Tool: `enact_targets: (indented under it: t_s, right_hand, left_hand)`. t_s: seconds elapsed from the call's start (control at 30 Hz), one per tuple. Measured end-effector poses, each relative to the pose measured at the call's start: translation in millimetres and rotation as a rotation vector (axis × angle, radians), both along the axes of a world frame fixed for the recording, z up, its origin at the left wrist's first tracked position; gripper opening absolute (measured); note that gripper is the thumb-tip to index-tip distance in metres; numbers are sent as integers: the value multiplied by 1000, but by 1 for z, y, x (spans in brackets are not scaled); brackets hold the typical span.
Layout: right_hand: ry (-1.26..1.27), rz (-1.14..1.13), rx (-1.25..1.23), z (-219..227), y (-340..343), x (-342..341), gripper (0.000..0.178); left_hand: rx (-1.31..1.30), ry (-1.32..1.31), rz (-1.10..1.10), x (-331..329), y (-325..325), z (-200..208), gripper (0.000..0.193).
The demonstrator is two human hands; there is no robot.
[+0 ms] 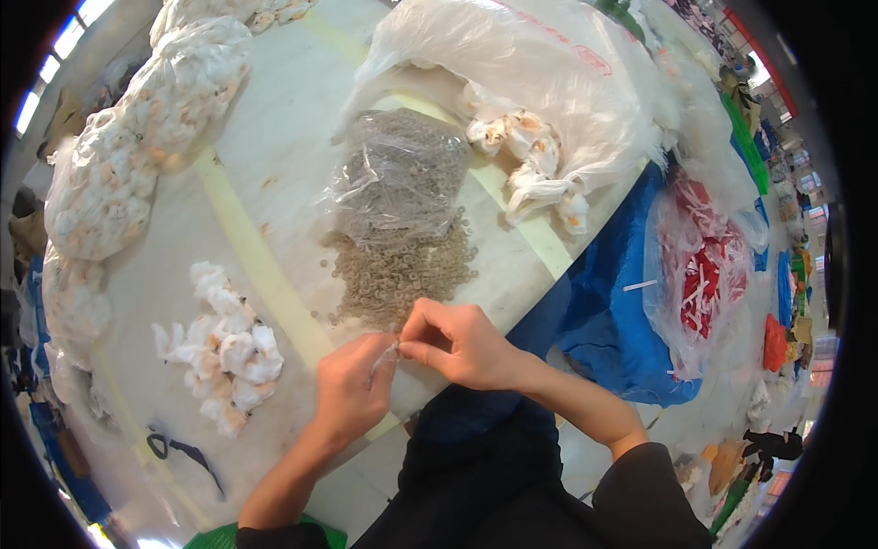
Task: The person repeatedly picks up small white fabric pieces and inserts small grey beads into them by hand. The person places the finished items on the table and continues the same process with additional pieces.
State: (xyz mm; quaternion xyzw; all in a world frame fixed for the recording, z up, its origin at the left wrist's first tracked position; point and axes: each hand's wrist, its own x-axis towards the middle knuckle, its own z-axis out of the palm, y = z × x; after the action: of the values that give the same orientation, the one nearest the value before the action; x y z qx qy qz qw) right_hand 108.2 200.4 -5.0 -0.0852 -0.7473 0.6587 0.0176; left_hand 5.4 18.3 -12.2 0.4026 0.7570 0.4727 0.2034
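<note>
My left hand [355,382] and my right hand [462,346] meet at the table's near edge, fingertips almost touching. A small whitish, soft-looking piece [381,362] shows in the closed fingers of my left hand. My right thumb and forefinger are pinched together against its end; whatever they grip is too small to make out. Just beyond my fingertips spreads a heap of small grey-brown rings, like washers [402,279]. They spill from a clear plastic bag [402,174] full of the same rings.
White fluffy pieces with tan patches [233,357] lie left of my hands, near black-handled scissors [187,450]. Stuffed clear bags [137,174] line the left side. A large plastic bag [549,82] with similar pieces lies far right. Below the right edge stands a blue sack [613,302] beside red-and-white material [702,274].
</note>
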Motion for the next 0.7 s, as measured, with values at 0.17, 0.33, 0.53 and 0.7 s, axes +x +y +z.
enact_targets:
  t_s: [0.17, 0.33, 0.53, 0.7]
  right_hand:
    - [78, 15, 42, -5, 0, 0, 12]
    - [165, -3, 133, -7, -4, 1, 14]
    - [375, -81, 238, -13, -8, 3, 12]
    - [532, -35, 366, 10, -1, 8, 13]
  left_hand:
    - [-9, 81, -20, 1, 1, -2, 15]
    - [1, 135, -23, 4, 1, -6, 16]
    - [1, 220, -47, 4, 0, -1, 15]
    - [95, 452, -75, 3, -5, 17, 15]
